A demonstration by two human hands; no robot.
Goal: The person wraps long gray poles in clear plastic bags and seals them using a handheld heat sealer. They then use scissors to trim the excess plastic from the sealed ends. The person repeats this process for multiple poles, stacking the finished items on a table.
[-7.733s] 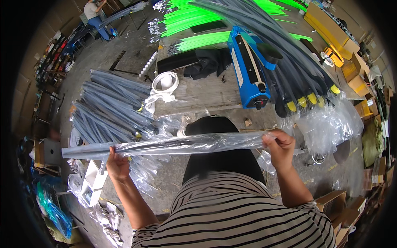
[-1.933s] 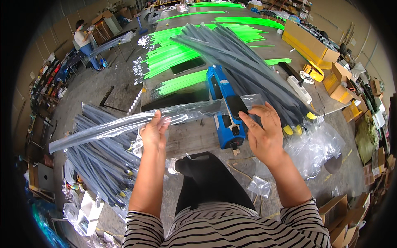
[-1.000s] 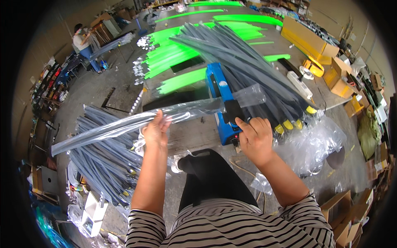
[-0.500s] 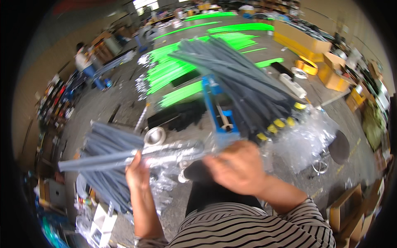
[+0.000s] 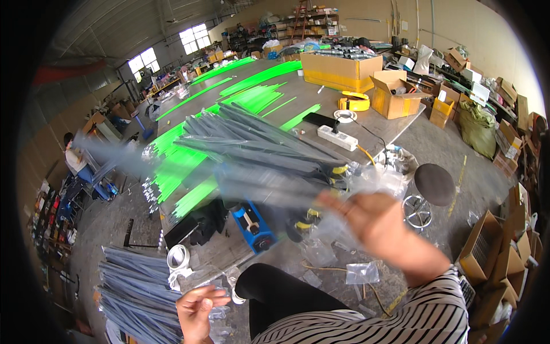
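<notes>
My right hand (image 5: 369, 223) is closed round the near end of a long grey plastic-wrapped bundle (image 5: 269, 188), smeared by motion. The bundle slants up and left across the table. Under and beyond it lies a pile of similar dark wrapped lengths (image 5: 258, 135), with yellow tips at the near end. Empty, with fingers stretched and apart, my left hand (image 5: 197, 309) is low by my knee. Beside it, lower left, sits another stack of grey wrapped lengths (image 5: 137, 292). A blue tool with a slotted frame (image 5: 252, 225) rests at the table's near edge.
Bright green rods (image 5: 177, 149) cover much of the table. A white roll (image 5: 179, 261) sits by the near edge. Right of the pile are a power strip (image 5: 338, 137), yellow tape (image 5: 354, 101) and cartons (image 5: 395, 94). A round stool (image 5: 434, 184) stands at right. Another person (image 5: 80, 160) is far left.
My right hand has swung the wrapped bundle up and over the pile on the table. The left hand has let go of it and dropped lower. The view has turned right.
</notes>
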